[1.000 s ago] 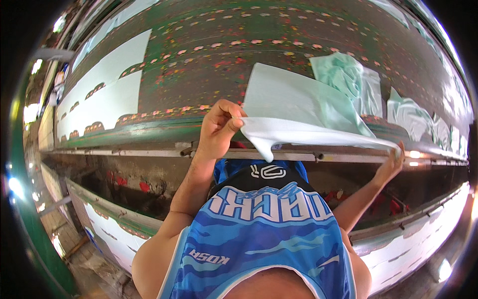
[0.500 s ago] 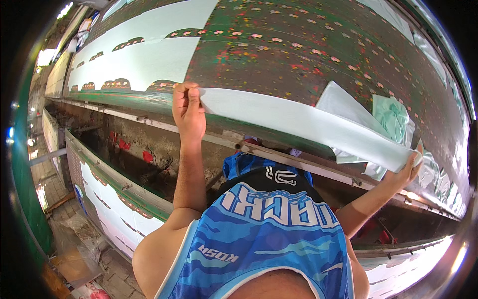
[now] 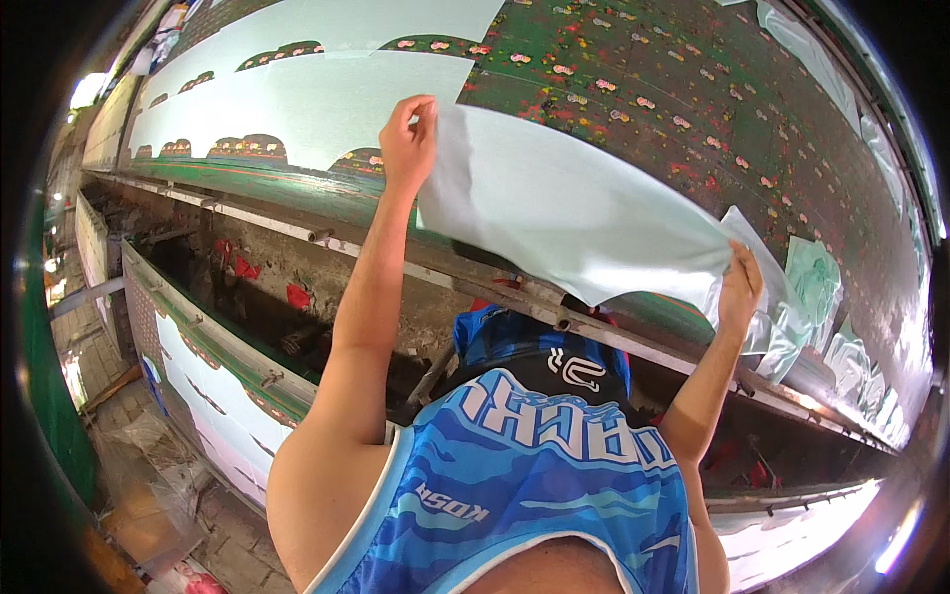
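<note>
Cloth [image 3: 574, 213] hangs stretched between my hands so it stays flat above the table [image 3: 693, 109]: left hand [image 3: 408, 134] and right hand [image 3: 740, 287] fingers pinch its corners.

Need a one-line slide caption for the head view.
Left hand and right hand hold a pale green fabric sheet stretched by its corners above a long green paint-speckled printing table.

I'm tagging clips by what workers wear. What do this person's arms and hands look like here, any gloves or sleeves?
No gloves and no sleeves: both arms are bare from shoulder to fingertips. The left hand and right hand show no rings, watch or bands that I can make out. The only clothing in view is a sleeveless blue jersey with pale wavy patterning, white lettering and light trim at the armholes.
</note>
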A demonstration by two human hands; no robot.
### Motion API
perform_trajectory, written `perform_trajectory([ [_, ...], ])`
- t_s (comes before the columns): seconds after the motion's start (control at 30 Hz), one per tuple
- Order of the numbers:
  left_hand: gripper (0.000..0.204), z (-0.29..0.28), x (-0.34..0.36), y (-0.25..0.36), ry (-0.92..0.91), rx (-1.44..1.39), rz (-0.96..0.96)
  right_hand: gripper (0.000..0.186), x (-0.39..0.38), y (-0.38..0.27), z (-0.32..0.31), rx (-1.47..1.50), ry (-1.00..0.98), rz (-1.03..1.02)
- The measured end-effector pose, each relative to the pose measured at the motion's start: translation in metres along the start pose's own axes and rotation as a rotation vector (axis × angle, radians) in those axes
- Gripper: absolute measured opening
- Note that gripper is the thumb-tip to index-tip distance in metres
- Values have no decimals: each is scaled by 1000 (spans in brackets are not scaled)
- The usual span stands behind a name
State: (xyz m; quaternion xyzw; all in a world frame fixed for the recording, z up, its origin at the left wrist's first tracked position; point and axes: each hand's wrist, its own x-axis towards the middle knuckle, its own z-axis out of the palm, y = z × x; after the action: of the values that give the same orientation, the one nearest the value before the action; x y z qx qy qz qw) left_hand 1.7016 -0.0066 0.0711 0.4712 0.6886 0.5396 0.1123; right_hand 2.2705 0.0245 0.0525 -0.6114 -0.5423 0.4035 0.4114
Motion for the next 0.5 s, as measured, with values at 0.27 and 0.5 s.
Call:
perform_trajectory([
  [0.27,19,46,54,-50,-105,150,12,58,49,-4,20,-247,-42,-167],
  [0.5,19,63,73,-72,-143,252,168,65,65,-12,17,-32,-93,-45],
])
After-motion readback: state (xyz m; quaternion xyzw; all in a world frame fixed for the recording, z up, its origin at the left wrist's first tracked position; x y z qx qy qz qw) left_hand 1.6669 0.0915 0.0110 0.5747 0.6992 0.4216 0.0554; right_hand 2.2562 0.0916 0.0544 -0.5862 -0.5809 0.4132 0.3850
